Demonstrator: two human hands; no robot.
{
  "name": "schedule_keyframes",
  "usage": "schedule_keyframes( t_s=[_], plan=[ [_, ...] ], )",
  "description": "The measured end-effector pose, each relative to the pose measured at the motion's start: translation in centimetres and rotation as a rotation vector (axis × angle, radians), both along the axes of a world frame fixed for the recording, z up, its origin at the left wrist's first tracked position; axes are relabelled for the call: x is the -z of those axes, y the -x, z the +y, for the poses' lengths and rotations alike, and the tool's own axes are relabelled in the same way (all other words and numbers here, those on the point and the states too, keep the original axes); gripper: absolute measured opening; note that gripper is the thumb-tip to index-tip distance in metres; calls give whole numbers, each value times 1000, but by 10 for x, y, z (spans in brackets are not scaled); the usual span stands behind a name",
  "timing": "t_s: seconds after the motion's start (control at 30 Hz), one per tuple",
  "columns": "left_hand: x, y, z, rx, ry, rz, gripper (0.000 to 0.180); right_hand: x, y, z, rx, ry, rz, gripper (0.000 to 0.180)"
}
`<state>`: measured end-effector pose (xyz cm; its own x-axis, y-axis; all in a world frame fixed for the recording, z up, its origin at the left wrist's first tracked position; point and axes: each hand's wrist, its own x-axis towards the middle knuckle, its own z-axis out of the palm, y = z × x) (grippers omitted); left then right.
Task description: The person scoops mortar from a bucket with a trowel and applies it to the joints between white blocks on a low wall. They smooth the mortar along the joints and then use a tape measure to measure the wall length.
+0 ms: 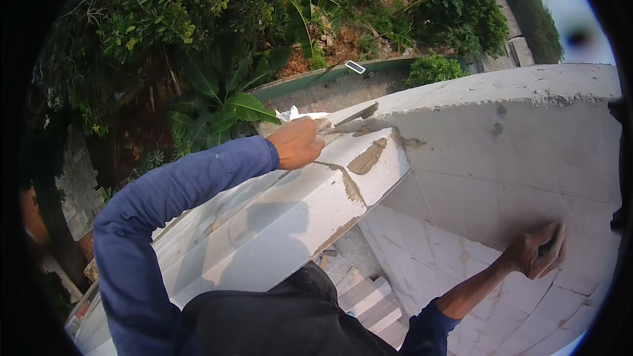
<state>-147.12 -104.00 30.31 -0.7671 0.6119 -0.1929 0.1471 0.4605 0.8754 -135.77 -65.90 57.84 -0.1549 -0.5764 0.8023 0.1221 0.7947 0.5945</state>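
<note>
My left hand (300, 144) is closed around the handle of a trowel at the corner of a pale block wall. The trowel's flat metal blade (359, 113) lies at the wall's top edge, where two walls meet. Just below it, a patch of grey-brown mortar (368, 156) sticks to the end block (389, 175), and more mortar fills the joint (351, 188) beside it. Lower right, my right hand (539, 250) has its fingers curled in, close to the face of the right-hand wall (481, 158). Whatever those fingers may hold is hidden.
A white scrap (290, 114) sits beyond my left hand. Down between the walls lie several stacked pale blocks (372, 300). Past the left wall the ground drops to trees, banana leaves (247, 107) and a low green-topped wall (316, 78).
</note>
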Motion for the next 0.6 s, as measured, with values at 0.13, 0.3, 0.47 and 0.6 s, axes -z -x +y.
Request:
schedule_keyframes(
  t_s=[0.13,0.3,0.47,0.6],
  plan=[
    [-1,-13,7,-13,-24,-73,47,-1,-1,2,23,38,13,11],
    [2,-23,19,-12,-42,9,48,-3,2,1,-12,-24,16,9],
    [1,-23,27,19,-26,8,50,3,0,-3,33,74,51,8],
    [-3,-17,28,96,-35,-87,52,-2,0,0,15,-8,25,8]
  ],
)
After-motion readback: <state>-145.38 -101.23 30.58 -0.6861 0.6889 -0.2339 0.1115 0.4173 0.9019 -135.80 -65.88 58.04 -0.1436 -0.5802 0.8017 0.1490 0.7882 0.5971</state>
